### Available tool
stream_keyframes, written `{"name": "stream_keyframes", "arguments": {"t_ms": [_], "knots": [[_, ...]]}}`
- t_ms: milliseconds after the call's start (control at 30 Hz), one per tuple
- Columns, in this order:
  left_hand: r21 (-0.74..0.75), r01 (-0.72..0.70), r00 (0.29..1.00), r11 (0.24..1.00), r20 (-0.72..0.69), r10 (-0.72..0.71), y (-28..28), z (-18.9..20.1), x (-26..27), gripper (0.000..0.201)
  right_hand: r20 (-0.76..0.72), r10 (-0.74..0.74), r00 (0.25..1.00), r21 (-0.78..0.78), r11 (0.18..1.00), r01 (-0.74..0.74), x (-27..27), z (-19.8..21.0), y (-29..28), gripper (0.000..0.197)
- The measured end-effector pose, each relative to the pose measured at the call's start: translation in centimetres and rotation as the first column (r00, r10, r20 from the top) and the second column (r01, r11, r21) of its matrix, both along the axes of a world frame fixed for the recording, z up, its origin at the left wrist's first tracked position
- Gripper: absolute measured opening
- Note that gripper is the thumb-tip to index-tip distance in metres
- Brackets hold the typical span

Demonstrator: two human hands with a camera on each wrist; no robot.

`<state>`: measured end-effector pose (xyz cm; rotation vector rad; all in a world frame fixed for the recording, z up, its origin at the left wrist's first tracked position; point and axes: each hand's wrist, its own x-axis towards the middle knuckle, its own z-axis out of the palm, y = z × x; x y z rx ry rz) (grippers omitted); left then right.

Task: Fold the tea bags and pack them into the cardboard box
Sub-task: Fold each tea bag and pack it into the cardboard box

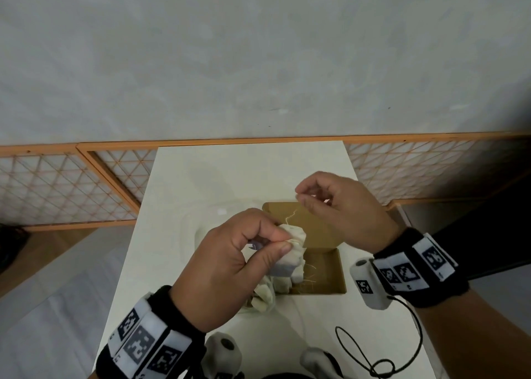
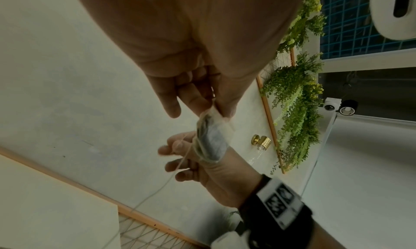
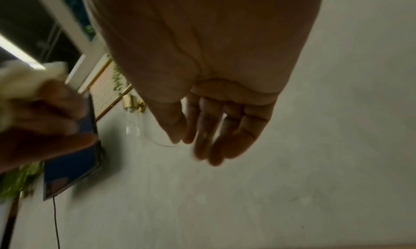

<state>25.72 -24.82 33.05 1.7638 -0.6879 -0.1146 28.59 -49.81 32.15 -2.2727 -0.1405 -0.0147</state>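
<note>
The head view is evenly lit and soft, with no hard shadows on the pale surface (image 1: 250, 171); its straight lines bow toward the edges and the right corner darkens. Both wrist views are dimmer and greenish. In the right wrist view the left hand (image 3: 42, 121) is smeared by motion blur, and a bright strip light (image 3: 20, 55) glares at the left edge. The near palm fills each wrist picture, out of focus.

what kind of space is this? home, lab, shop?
Probably a staged indoor recording corner, not a working kitchen: a small white table against a plain grey wall, orange lattice panels behind it, hanging greenery, and a small camera mounted nearby.
</note>
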Motion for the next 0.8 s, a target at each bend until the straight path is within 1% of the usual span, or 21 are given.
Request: {"name": "stream_keyframes", "arguments": {"t_ms": [33, 100, 133, 167, 233, 300, 433, 500, 633, 700, 800], "knots": [[0.001, -0.004, 1.0, 1.0, -0.009, 0.004, 0.0, -0.1, 0.2, 0.007, 0.029, 0.003, 1.0, -0.01, 1.0, -0.003, -0.6, 0.2, 0.2, 0.017], [0.005, -0.005, 0.999, 1.0, -0.039, 0.005, -0.1, -0.4, 0.5, 0.006, 0.122, 0.025, 0.992, 0.075, 0.997, -0.035, -2.0, 1.5, 0.6, 0.022], [0.009, -0.005, 0.999, 1.0, -0.052, 0.006, -0.1, -0.5, 0.7, 0.004, 0.151, 0.054, 0.987, 0.121, 0.99, -0.073, -2.6, 2.3, 0.9, 0.022], [0.016, -0.007, 0.998, 1.0, -0.061, 0.008, -0.1, -0.7, 0.8, 0.004, 0.148, 0.096, 0.984, 0.149, 0.982, -0.118, -3.2, 3.1, 1.3, 0.022], [0.027, -0.007, 0.998, 1.0, -0.069, 0.009, -0.2, -1.1, 0.9, 0.003, 0.066, 0.183, 0.981, 0.176, 0.965, -0.192, -3.9, 3.8, 1.9, 0.027], [0.043, -0.005, 0.997, 0.999, -0.077, 0.008, -0.3, -1.5, 1.0, 0.005, -0.009, 0.222, 0.975, 0.192, 0.957, -0.216, -4.1, 3.4, 2.1, 0.027], [0.039, -0.013, 0.995, 0.999, -0.101, 0.016, -0.5, -1.9, 0.9, 0.004, -0.038, 0.193, 0.981, 0.254, 0.951, -0.177, -4.1, 2.2, 1.6, 0.007], [-0.002, -0.019, 0.993, 1.0, -0.115, 0.019, -0.7, -2.0, 0.8, 0.002, -0.048, 0.198, 0.979, 0.233, 0.955, -0.182, -4.2, 1.8, 1.5, 0.007], [-0.001, -0.054, 0.998, 0.999, -0.024, 0.054, -1.0, -2.3, 0.8, 0.004, -0.079, 0.21, 0.975, 0.204, 0.96, -0.191, -4.3, 1.5, 1.9, 0.014], [0.009, -0.074, 0.997, 0.997, -0.028, 0.074, -1.1, -2.4, 0.8, 0.006, -0.087, 0.202, 0.976, 0.226, 0.958, -0.178, -4.3, 1.2, 1.9, 0.016], [-0.013, -0.103, 0.994, 0.995, -0.043, 0.103, -1.4, -2.6, 0.9, 0.003, -0.101, 0.174, 0.98, 0.297, 0.945, -0.137, -4.2, 0.6, 1.8, 0.014]]}}
